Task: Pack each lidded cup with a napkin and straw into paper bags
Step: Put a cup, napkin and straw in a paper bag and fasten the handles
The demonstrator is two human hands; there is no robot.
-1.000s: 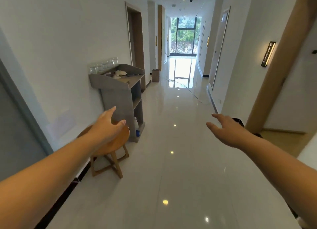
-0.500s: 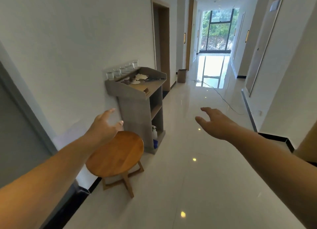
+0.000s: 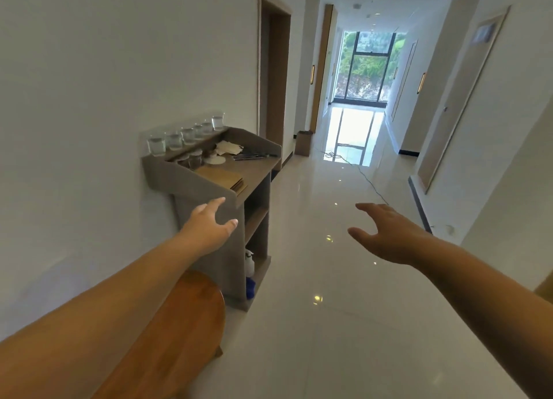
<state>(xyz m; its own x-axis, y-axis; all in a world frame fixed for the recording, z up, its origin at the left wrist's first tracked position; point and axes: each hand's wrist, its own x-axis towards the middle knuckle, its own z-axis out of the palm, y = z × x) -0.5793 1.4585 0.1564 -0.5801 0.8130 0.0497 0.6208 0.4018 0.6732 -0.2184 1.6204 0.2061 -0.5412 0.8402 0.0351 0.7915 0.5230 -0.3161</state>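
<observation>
A grey stand (image 3: 191,175) stands against the left wall of a corridor. Along its back ledge runs a row of several clear cups (image 3: 187,135). On its sloped top lie flat brown paper bags (image 3: 223,178), white napkins (image 3: 229,148), dark straws (image 3: 254,156) and a few more small cups (image 3: 194,160). My left hand (image 3: 209,225) is stretched out with relaxed fingers in front of the stand's near side, holding nothing. My right hand (image 3: 386,234) hovers open over the floor to the right of the stand, also empty.
A round wooden stool (image 3: 179,338) is close at the lower left, under my left forearm. The stand's lower shelves hold a white and blue bottle (image 3: 250,274). A brown bin (image 3: 303,142) and a floor cable (image 3: 368,180) lie farther down the glossy corridor.
The stand and stool have come much closer and shifted right in view as I walk toward them. Both hands stay open and stretched forward.
</observation>
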